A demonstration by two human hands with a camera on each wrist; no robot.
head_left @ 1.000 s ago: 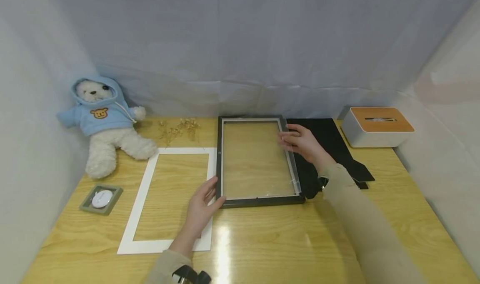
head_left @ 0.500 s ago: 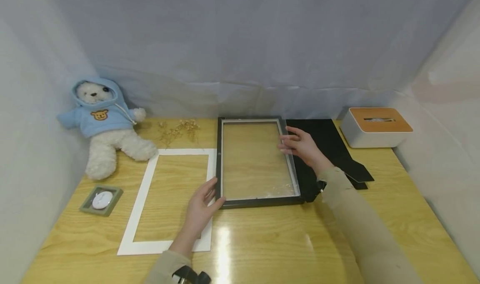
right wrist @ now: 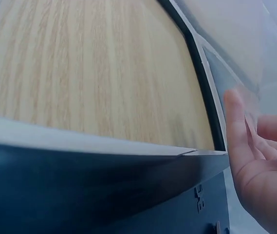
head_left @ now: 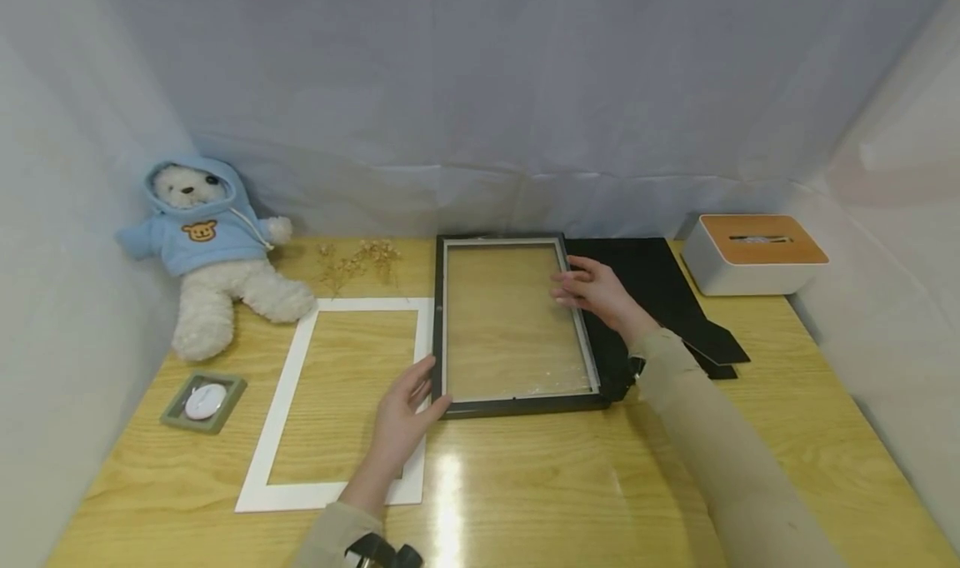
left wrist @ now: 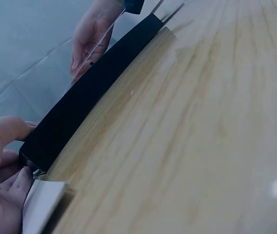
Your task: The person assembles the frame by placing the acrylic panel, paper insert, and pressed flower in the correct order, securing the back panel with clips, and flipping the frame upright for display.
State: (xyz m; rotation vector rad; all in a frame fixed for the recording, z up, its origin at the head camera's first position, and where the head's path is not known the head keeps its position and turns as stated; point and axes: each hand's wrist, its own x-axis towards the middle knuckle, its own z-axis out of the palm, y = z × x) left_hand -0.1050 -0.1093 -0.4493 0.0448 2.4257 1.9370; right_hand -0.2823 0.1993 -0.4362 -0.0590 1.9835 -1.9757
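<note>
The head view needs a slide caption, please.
Left hand holds a frame by its near left corner, right hand at its right side; white mat left, black board right.

Your tabletop (head_left: 540,485) looks like smooth, glossy wood; the frame (head_left: 517,406) is smooth and its see-through sheet (head_left: 510,326) shiny. You see a fluffy plush bear (head_left: 204,318) in a cloth hoodie (head_left: 213,251) and a matt black panel (head_left: 637,272).

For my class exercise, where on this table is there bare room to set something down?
Bare: in front of the black frame, between left hand and right sleeve; right of that sleeve, in front of the tissue box; left of the mat, in front of the case. Crowded: the middle, where mat, black frame and board lie close together.
</note>
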